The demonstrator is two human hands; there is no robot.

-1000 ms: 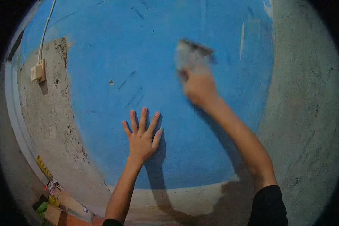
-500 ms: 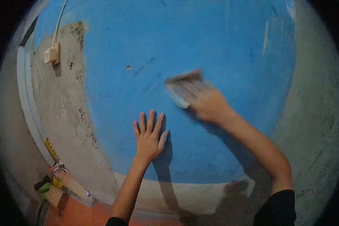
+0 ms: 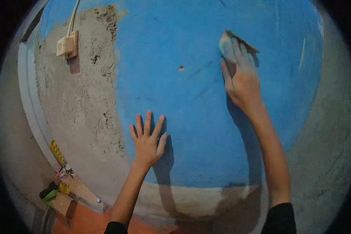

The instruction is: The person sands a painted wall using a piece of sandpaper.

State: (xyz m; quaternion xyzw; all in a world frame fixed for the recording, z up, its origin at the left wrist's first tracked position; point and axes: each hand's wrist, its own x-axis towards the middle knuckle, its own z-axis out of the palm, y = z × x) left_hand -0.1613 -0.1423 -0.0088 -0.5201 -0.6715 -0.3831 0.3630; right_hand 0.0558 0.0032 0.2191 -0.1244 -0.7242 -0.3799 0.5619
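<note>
A blue-painted wall (image 3: 199, 144) fills the middle of the head view. My left hand (image 3: 147, 146) rests flat on its lower left part, fingers spread and holding nothing. Higher up and to the right, my right hand (image 3: 245, 85) presses a folded piece of sandpaper (image 3: 225, 43) against the paint. Its pale face and a dark edge show around my fingers, and the rest is covered by them. Between the two hands, the wall has a small hole (image 3: 181, 68) and faint dark streaks (image 3: 202, 69).
At left, bare rough plaster (image 3: 82, 105) borders the paint, with a cream switch box (image 3: 67, 45) and its cable. A cardboard box (image 3: 64, 204), a yellow coiled item (image 3: 57, 151) and other clutter lie low at left, by the orange floor (image 3: 85, 221).
The view has turned, so the wall features sit farther right. My right hand has swept upward across the wall with the sandpaper. My left hand has shifted left along the paint.
</note>
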